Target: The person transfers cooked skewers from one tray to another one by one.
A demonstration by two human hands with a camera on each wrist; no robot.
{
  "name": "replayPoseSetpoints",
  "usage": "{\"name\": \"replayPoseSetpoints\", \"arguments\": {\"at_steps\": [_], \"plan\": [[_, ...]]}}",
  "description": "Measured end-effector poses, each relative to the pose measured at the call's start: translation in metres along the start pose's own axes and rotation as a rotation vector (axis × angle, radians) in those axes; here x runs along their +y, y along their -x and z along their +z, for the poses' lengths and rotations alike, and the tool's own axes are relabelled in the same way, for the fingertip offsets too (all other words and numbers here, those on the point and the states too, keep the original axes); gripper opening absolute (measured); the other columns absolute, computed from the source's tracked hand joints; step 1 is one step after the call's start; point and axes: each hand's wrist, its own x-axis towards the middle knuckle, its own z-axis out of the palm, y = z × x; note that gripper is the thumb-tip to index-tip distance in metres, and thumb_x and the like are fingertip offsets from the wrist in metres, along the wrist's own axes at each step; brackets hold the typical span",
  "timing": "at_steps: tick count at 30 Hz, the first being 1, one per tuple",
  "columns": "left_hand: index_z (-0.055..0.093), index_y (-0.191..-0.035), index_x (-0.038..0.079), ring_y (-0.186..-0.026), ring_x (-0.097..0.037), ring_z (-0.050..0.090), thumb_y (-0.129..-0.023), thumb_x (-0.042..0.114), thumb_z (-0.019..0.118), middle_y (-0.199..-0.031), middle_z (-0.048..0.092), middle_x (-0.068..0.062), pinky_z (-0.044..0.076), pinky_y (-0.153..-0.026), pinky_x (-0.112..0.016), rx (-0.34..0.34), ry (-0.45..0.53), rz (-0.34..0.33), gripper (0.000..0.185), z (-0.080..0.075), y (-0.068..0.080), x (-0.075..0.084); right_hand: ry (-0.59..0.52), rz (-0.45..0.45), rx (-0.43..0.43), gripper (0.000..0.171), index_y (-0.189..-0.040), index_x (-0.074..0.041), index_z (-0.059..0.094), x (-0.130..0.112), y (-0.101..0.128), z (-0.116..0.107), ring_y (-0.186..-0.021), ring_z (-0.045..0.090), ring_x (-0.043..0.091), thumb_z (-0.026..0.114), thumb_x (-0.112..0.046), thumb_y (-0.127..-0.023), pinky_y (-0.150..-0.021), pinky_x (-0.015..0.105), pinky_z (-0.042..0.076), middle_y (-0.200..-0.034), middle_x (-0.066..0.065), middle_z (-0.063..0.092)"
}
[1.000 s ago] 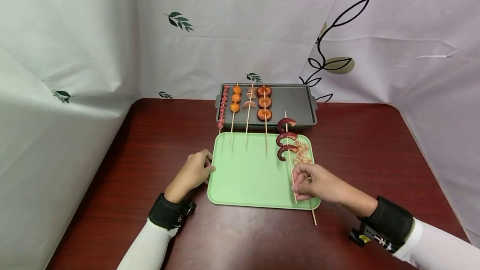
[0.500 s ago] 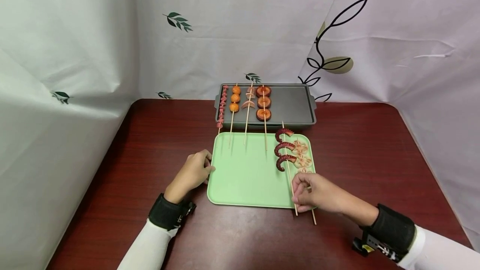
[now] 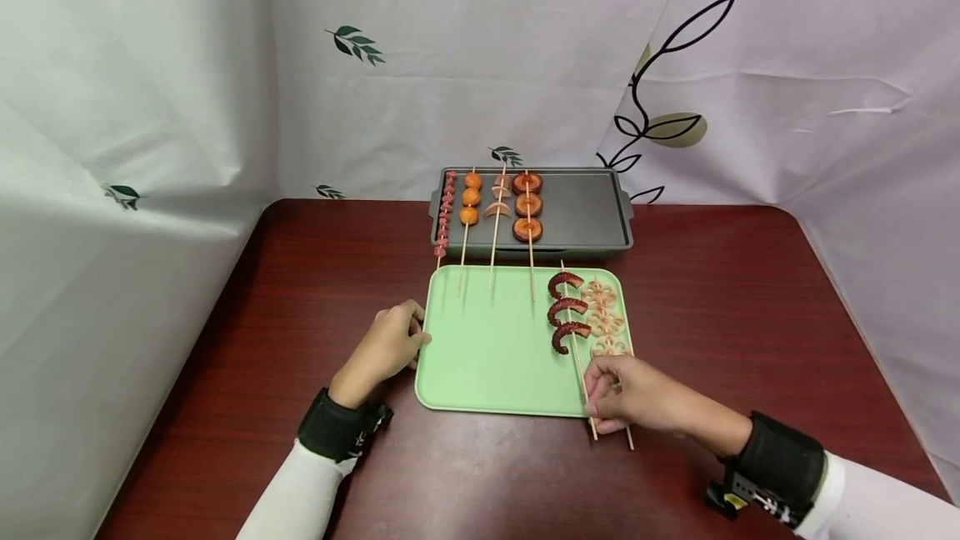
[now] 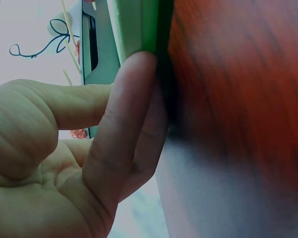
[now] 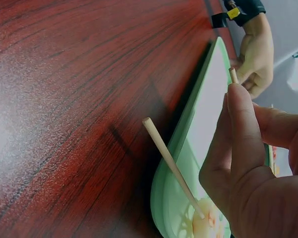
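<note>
My right hand (image 3: 626, 394) pinches the stick of an octopus tentacle skewer (image 3: 567, 307) near its lower end. Three dark red curled pieces are threaded along it, over the right part of a light green tray (image 3: 487, 340). Whether they touch the tray I cannot tell. Beside it a lotus root skewer (image 3: 606, 322) lies along the tray's right side, its stick end poking past the front edge. At the tray's left edge my left hand (image 3: 386, 342) holds the rim between thumb and fingers; the left wrist view shows its fingers (image 4: 126, 114) against the green rim.
Behind the tray stands a grey grill pan (image 3: 585, 207). On its left half lie a thin red meat skewer (image 3: 446, 211), an orange ball skewer (image 3: 470, 198), a pink-piece skewer (image 3: 498, 198) and a mushroom-like brown slice skewer (image 3: 528, 207). Their sticks reach over the tray.
My right hand has drawn the tentacle skewer toward me, from its tip overlapping the pan's front edge to over the tray, uncovering more lotus root. My left hand stays at the tray's edge.
</note>
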Motion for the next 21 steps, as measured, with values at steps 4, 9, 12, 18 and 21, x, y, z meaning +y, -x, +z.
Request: {"name": "replayPoseSetpoints", "arguments": {"at_steps": [4,9,12,18,21], "plan": [[0.059,-0.124,-0.007,-0.055,-0.018,0.063,-0.098,-0.001,0.066,-0.087,0.061,-0.014,0.06,-0.051,-0.03,-0.003,0.004,0.0,0.028,0.0002,0.0,-0.0001,-0.004,0.017,0.0,0.012,-0.097,0.009,0.055,0.0023,-0.001,-0.0001,-0.074,0.068,0.017,0.066,0.009,-0.091,-0.07,0.032,0.067,-0.085,0.009,0.062],[0.059,-0.122,-0.007,-0.055,-0.018,0.064,-0.098,-0.001,0.067,-0.087,0.062,-0.015,0.06,-0.051,-0.029,-0.003,0.005,0.003,0.027,0.0011,0.0001,-0.0009,-0.003,0.031,-0.008,0.012,-0.097,0.008,0.056,0.0047,-0.0025,-0.0009,-0.074,0.068,0.016,0.066,0.008,-0.092,-0.07,0.031,0.067,-0.084,0.009,0.061],[0.059,-0.122,-0.007,-0.055,-0.018,0.064,-0.098,-0.001,0.067,-0.088,0.062,-0.015,0.06,-0.051,-0.03,-0.001,0.005,0.003,0.027,0.0013,0.0001,-0.0005,-0.003,0.036,-0.01,0.012,-0.097,0.008,0.056,0.0054,-0.0033,-0.0014,-0.073,0.068,0.016,0.066,0.008,-0.092,-0.069,0.031,0.067,-0.084,0.009,0.061],[0.059,-0.123,-0.008,-0.054,-0.018,0.063,-0.097,-0.001,0.067,-0.087,0.062,-0.014,0.06,-0.051,-0.029,0.003,-0.004,0.01,0.027,0.0008,0.0002,0.0006,-0.008,0.049,-0.011,0.013,-0.098,0.008,0.056,0.0063,-0.0049,-0.0023,-0.072,0.068,0.016,0.068,0.008,-0.091,-0.069,0.03,0.067,-0.084,0.009,0.062],[0.058,-0.124,-0.008,-0.054,-0.018,0.063,-0.098,-0.001,0.067,-0.086,0.062,-0.014,0.06,-0.051,-0.03,0.0,0.001,0.006,0.028,0.0004,0.0008,0.0002,-0.002,0.058,-0.013,0.014,-0.098,0.009,0.057,0.0055,-0.0062,-0.0031,-0.072,0.068,0.016,0.069,0.006,-0.091,-0.069,0.03,0.066,-0.083,0.009,0.063]]}}
